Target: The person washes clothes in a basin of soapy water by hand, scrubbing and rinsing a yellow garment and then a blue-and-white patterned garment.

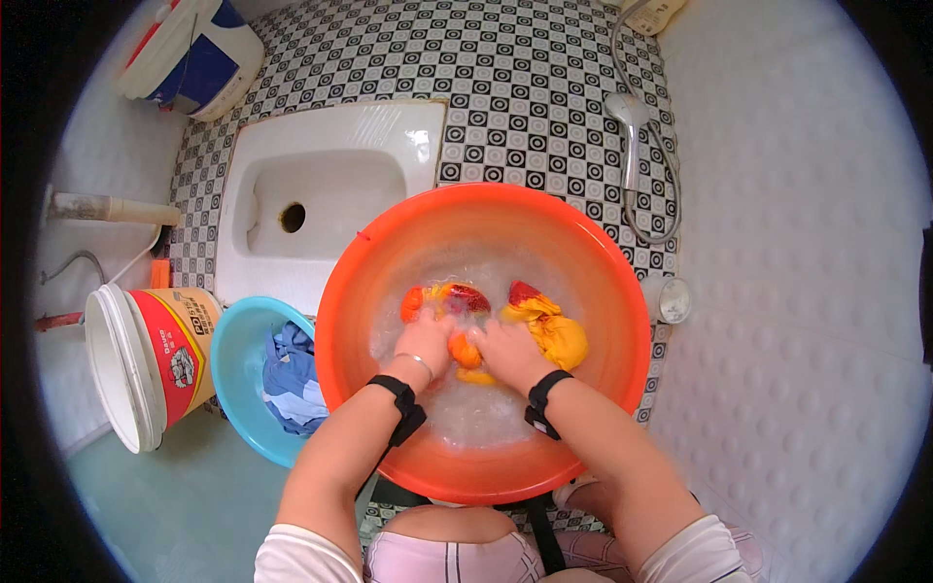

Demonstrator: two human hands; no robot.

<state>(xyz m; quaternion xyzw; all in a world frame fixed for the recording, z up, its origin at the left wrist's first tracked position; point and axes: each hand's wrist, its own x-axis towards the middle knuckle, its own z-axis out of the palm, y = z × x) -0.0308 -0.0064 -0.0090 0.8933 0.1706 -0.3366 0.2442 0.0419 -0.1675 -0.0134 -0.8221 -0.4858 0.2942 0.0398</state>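
Note:
A large orange basin (340, 389) stands in front of me, holding cloudy, sudsy water. In the water lies a wet yellow, orange and dark red garment (559, 340), bunched up on both sides of my hands. My left hand (425, 340) is closed on its left part, with the fingertips partly hidden by cloth and suds. Close beside it, my right hand (510, 350) grips the garment's middle, its fingers curled into the folds. An orange bulge of the cloth pokes up between the two hands.
Left of the basin sits a light blue basin (229, 360) with blue clothes (292, 379). A bucket (175, 360) lies tipped beside it; another bucket (228, 68) is at far left. Beyond are a squat toilet (418, 146) and, on the right, a hand shower (632, 117) with its hose.

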